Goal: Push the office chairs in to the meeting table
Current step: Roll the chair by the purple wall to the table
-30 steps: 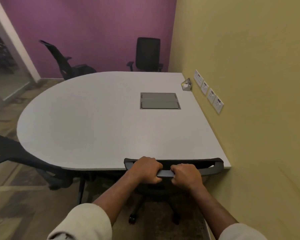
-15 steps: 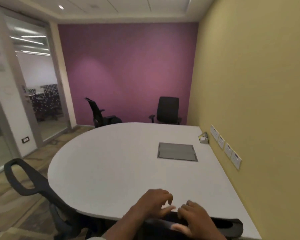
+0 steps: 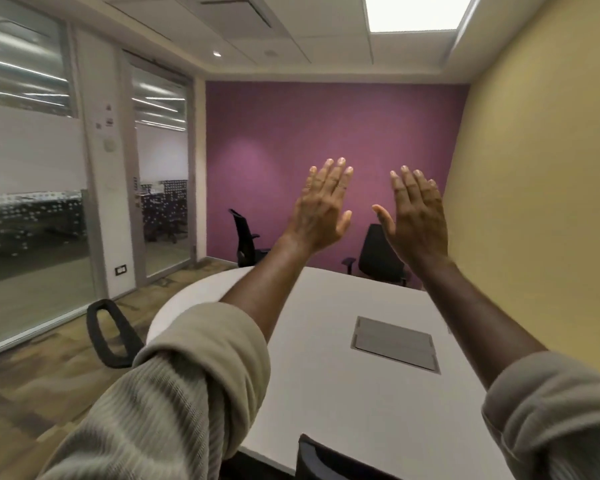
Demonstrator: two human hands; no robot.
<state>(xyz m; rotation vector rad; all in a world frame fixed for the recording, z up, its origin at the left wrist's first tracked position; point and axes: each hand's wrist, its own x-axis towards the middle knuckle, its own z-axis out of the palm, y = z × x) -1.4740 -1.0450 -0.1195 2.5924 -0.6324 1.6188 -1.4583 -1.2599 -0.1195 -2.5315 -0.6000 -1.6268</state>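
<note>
**Chairs: one tucked, more to go**

Chairs sit around the meeting table [image 3: 326, 375]. Off its left curve, a chair [image 3: 110, 336] stands angled out. Left hand [image 3: 321, 211] and right hand [image 3: 418, 220] are raised over the table, fingers spread, holding nothing, probably because the near chair [image 3: 323, 460] looks tucked in. Two far chairs [image 3: 378, 254] wait beyond.

Purple wall [image 3: 326, 140], seemingly glass partition [image 3: 25, 202]
</note>
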